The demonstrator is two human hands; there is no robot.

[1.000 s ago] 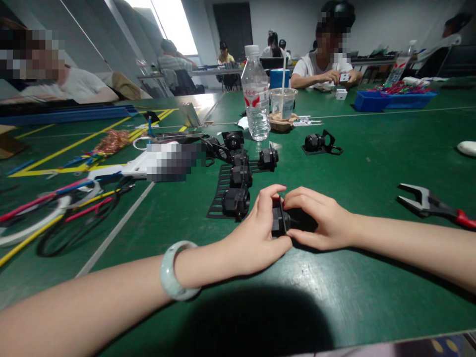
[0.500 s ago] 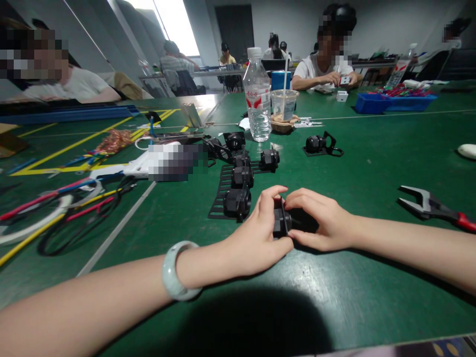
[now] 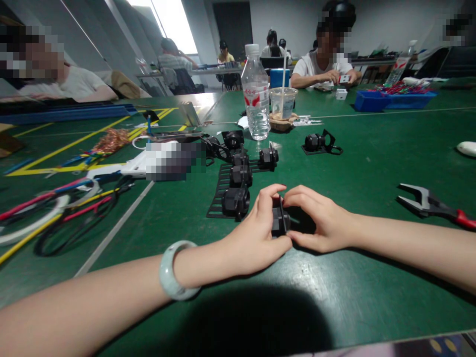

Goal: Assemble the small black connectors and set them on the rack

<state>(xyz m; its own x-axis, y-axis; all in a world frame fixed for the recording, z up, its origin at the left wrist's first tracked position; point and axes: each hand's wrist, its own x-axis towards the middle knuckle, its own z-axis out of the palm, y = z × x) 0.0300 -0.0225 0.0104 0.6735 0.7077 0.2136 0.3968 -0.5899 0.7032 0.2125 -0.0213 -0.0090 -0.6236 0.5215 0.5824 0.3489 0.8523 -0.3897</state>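
Note:
Between my two hands, low over the green table [image 3: 372,282], is a black plastic fitting with a thin upright plate [image 3: 281,220]. My left hand [image 3: 256,235] is closed round its left side, thumb below and fingers above. From the right, my right hand [image 3: 325,220] touches the plate's edges with curved fingers and thumb, leaving a gap under its palm. Just left of and beyond my hands, several similar black fittings [image 3: 237,201] stand in a row on a slotted black strip [image 3: 217,196]. Another black fitting [image 3: 315,142] lies apart, farther back.
Pliers [image 3: 427,203] lie at right. A bottle [image 3: 256,99] and a cup [image 3: 283,101] stand behind the fittings. Cables [image 3: 67,213] and a white device [image 3: 141,166] are at left. Blue trays [image 3: 394,100] sit back right. Other people sit around.
The view has shifted slightly. My hands keep nearly the same hold on the black fitting.

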